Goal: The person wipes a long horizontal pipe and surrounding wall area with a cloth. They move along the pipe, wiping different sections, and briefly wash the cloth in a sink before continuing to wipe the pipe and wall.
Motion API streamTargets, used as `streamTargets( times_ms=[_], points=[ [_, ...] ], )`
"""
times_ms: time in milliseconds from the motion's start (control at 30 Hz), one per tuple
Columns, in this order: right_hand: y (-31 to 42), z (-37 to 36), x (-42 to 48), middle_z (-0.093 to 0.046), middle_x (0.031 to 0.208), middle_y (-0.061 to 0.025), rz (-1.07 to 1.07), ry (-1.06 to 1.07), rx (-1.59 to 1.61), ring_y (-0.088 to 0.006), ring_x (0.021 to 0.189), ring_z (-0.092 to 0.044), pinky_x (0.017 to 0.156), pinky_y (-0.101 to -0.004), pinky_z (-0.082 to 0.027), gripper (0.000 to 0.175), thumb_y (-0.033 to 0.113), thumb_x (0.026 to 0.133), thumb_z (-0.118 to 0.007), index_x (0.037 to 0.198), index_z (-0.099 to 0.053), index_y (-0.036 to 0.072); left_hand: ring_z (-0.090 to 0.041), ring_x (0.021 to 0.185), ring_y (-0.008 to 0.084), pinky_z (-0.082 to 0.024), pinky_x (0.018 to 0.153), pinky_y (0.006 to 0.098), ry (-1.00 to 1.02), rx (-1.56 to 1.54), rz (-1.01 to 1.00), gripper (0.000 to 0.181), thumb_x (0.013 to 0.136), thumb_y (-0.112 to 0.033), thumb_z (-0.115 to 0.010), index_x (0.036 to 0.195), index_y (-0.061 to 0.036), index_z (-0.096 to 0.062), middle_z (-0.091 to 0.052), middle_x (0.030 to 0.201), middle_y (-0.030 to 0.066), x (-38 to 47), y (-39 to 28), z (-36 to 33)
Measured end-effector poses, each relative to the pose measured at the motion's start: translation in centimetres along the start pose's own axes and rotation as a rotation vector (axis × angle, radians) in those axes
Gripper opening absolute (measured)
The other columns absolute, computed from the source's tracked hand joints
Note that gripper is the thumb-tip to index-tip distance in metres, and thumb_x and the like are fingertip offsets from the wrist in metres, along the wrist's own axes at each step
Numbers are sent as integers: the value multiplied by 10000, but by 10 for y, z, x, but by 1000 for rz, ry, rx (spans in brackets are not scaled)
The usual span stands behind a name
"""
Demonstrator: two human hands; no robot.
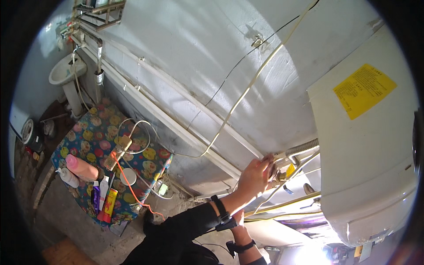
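My left hand point(253, 177) reaches to the wall beside the white wall-hung appliance point(361, 139), its fingers curled at a pipe fitting point(281, 175). Whether it grips the fitting cannot be made out. My right hand point(239, 217) is below and mostly hidden behind the left wrist and its black strap; what it touches does not show. A corrugated metal hose point(302, 147) bends down near the fitting, with a yellow tag or handle point(290, 170) beside it. Yellow pipes point(281, 206) run under the hands toward the appliance.
At the left, a flower-patterned table point(102, 132) holds a power strip point(118, 152), a pink bottle point(82, 168), tubes and a round white lid point(128, 176). An orange cord point(127, 182) hangs off its edge. White pipes point(165, 116) cross the wall; a washbasin point(68, 70) stands behind.
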State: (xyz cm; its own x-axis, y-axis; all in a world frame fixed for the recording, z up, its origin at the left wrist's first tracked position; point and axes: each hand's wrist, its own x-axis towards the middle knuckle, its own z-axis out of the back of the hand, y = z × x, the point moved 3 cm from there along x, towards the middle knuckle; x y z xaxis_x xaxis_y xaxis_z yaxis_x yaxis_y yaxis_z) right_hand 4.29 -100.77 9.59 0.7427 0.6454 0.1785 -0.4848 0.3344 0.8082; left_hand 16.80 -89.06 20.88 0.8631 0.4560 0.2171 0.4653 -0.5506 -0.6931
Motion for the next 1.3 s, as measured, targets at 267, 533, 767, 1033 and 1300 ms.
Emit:
streamTargets(
  times_ms=[267,533,767,1033,1300],
  points=[
    [4,-12,-5,-774,1183,-109,307,76,-523,-268,989,-746,888,-458,-583,393,198,918,-756,1291,-706,85,-718,949,350,-582,809,464,17,712,-235,300,1082,-234,-595,1335,-180,-744,-704,1127,140,6,-49,-10],
    [-5,-13,3,-737,1227,-121,-83,-90,43,-247,1158,-694,1027,-434,-554,526,307,891,-852,1303,-683,28,-706,978,397,-582,856,481,81,402,-63,252,1033,-203,-645,1223,-91,-767,-704,1091,194,-20,-67,3],
    [-11,-8,-10,-780,1063,-127,319,15,-729,-348,961,-735,838,-435,-579,322,229,802,-838,1105,-788,132,-681,1060,457,-554,949,535,126,597,-27,292,1033,-218,-613,1176,-7,-756,-683,1111,260,19,-58,-24],
    [-65,-23,-9,-708,1243,-115,-328,-160,744,-252,1104,-689,949,-406,-584,392,280,1098,-586,1392,-596,21,-769,925,298,-607,821,432,291,740,352,293,1087,-260,-560,1077,-52,-766,-752,933,149,-11,-81,6],
    [-5,-10,5,-783,1059,-154,233,3,-422,-334,982,-756,870,-423,-602,314,172,841,-837,1125,-767,59,-701,988,451,-564,894,541,123,715,-96,280,1035,-226,-602,1094,13,-736,-687,1073,256,17,-74,-13]
  ],
)
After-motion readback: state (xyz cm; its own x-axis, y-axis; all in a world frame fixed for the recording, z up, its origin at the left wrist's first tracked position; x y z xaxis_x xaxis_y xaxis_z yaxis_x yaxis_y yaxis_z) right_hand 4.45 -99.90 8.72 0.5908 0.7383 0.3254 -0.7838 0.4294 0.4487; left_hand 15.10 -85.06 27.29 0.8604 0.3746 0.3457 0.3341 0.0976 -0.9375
